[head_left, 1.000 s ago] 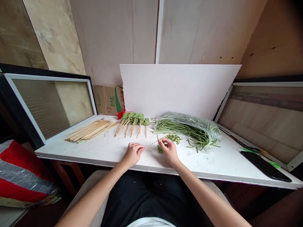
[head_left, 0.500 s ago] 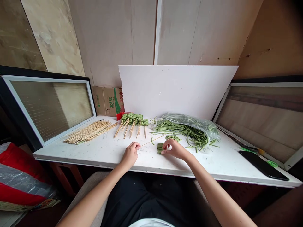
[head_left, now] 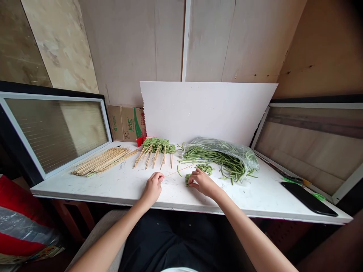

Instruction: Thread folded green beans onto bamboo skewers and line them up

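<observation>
My left hand (head_left: 153, 186) pinches the end of a thin wooden skewer (head_left: 173, 173), which points up to the right over the white table. A single curved green bean piece (head_left: 179, 171) lies by the skewer. My right hand (head_left: 202, 183) is on a small bundle of cut green beans (head_left: 187, 180), its fingers bent over them; whether it grips any is hidden. Just behind it sits a second pile of cut beans (head_left: 205, 168). Farther back, long green beans (head_left: 208, 154) spill from a clear plastic bag (head_left: 235, 148).
Loose skewers (head_left: 103, 161) lie at the left, with bean-loaded skewers (head_left: 157, 145) behind centre. A cardboard box (head_left: 126, 122) stands at the back. A black phone (head_left: 309, 198) and scissors (head_left: 293, 177) lie at the right. Framed panels flank the table (head_left: 249, 206).
My right hand has moved over the small bean bundle, covering more of it, and its fingers have drawn closer together. My left hand still holds the skewer. The whole view has shifted slightly.
</observation>
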Action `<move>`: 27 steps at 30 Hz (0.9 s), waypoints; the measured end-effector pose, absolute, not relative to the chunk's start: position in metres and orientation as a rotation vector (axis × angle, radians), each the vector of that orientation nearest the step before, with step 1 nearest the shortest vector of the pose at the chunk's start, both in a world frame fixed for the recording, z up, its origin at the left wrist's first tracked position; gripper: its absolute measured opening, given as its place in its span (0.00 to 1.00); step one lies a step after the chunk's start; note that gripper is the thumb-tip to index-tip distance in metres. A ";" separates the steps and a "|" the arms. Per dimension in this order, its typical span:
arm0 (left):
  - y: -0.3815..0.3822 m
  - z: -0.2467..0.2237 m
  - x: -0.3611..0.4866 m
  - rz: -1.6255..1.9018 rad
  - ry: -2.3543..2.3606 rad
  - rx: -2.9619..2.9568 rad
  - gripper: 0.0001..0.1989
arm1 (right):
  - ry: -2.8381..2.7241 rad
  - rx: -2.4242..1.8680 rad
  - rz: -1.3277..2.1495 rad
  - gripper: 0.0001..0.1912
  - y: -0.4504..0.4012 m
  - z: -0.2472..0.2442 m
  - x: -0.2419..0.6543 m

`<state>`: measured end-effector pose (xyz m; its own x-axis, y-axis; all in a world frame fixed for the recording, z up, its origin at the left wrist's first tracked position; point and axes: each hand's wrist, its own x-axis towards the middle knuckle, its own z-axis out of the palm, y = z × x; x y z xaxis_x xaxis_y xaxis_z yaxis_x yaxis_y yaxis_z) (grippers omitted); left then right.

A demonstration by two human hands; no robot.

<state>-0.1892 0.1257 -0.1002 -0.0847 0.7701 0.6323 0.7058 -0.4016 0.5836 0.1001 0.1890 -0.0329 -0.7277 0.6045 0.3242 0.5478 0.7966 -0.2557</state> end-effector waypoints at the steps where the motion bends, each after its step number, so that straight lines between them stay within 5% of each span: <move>1: 0.126 -0.100 -0.189 1.521 1.684 2.085 0.09 | -2.580 -0.854 0.199 0.07 0.189 -0.034 0.100; 15: 0.125 -0.100 -0.188 1.581 1.718 2.047 0.09 | -1.590 -0.910 1.029 0.29 0.219 -0.053 0.106; 27: 0.123 -0.098 -0.186 1.520 1.728 2.115 0.10 | -1.358 -0.836 1.288 0.29 0.214 -0.057 0.101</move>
